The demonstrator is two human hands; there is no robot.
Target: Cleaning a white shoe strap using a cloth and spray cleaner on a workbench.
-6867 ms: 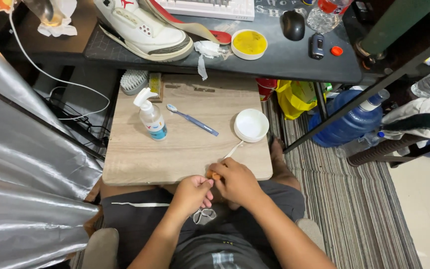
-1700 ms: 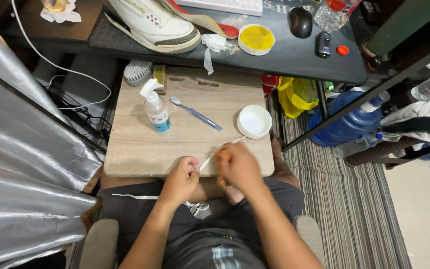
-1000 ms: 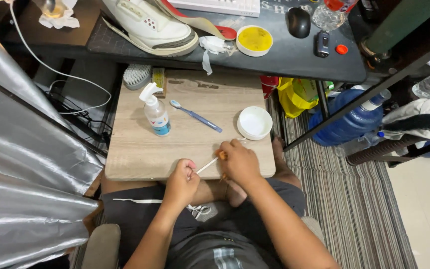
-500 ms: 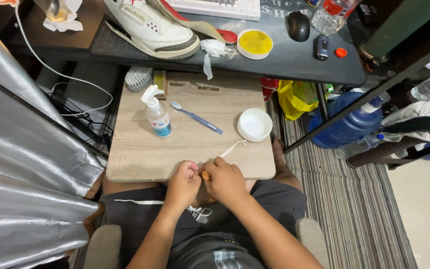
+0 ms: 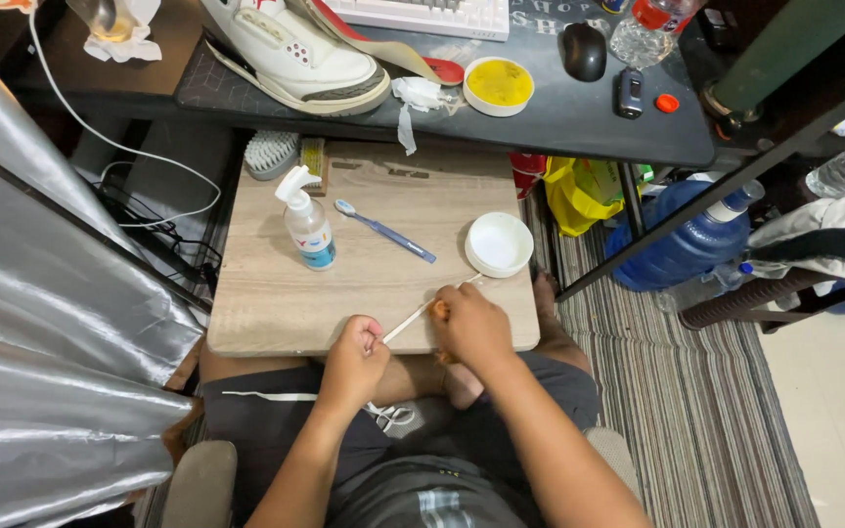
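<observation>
A dark grey bench [image 5: 579,117] runs across the top of the view, and below it a smaller light wooden bench [image 5: 276,293] sits over the person's lap. On the dark bench lie a white high-top sneaker with grey patterned panels [image 5: 295,54], a white keyboard [image 5: 422,15], a black computer mouse [image 5: 584,49] and a round white tub of yellow paste [image 5: 498,85]. To the right, on the striped rug, a large blue plastic water jug [image 5: 682,244] stands beside a yellow bag [image 5: 579,191].

On the wooden bench a clear spray bottle with a white trigger head [image 5: 305,220] stands upright near the middle, a blue toothbrush [image 5: 383,230] lies just right of it, and a round white lid [image 5: 499,244] rests near the right edge. A white bristle brush [image 5: 271,154] lies at the far left corner.

At the near edge, the left hand [image 5: 354,357] has its fingers curled tight, pinching the lower end of a thin white stick [image 5: 413,318]. The stick slants up to the right, its tip near the lid. The right hand [image 5: 471,328] has its fingers pressed together around a small orange thing [image 5: 439,311] touching the stick's middle; what it is cannot be told.
</observation>
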